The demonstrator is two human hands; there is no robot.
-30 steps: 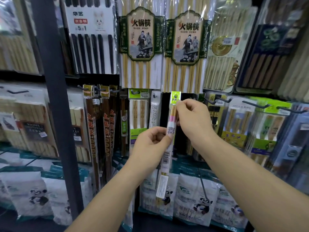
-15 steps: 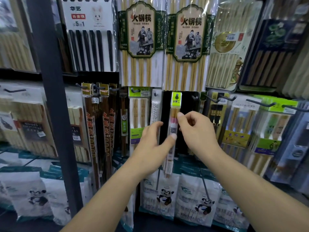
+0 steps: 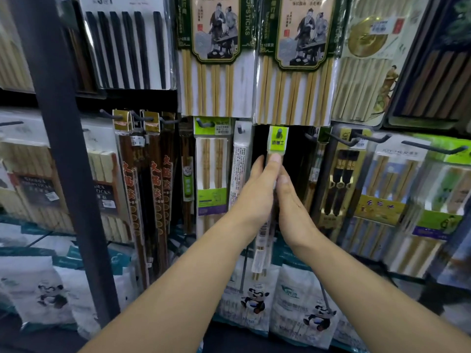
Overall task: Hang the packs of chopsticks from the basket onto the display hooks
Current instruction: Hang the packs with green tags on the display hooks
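A narrow clear pack of chopsticks (image 3: 278, 140) with a lime-green header hangs upright in the dark gap of the middle row, its hole over a hook. My left hand (image 3: 257, 192) lies against the pack's left side, thumb pressed just under the green header. My right hand (image 3: 293, 207) lies flat against the pack's right side, fingers pointing up. Between the two hands the pack's middle is hidden; its lower end (image 3: 260, 258) shows below my wrists. The basket is out of view.
Hung chopstick packs surround the gap: a white pack (image 3: 239, 164) and a green-banded pack (image 3: 211, 171) to the left, dark packs (image 3: 341, 179) to the right, big bamboo packs (image 3: 293, 72) above. Bare hooks (image 3: 433, 147) jut out at right. A black shelf post (image 3: 66, 161) stands left. Panda bags (image 3: 254, 299) hang below.
The pack went from being held out in front of the shelf to hanging in the dark gap. Both hands moved forward with it and flattened along its sides.
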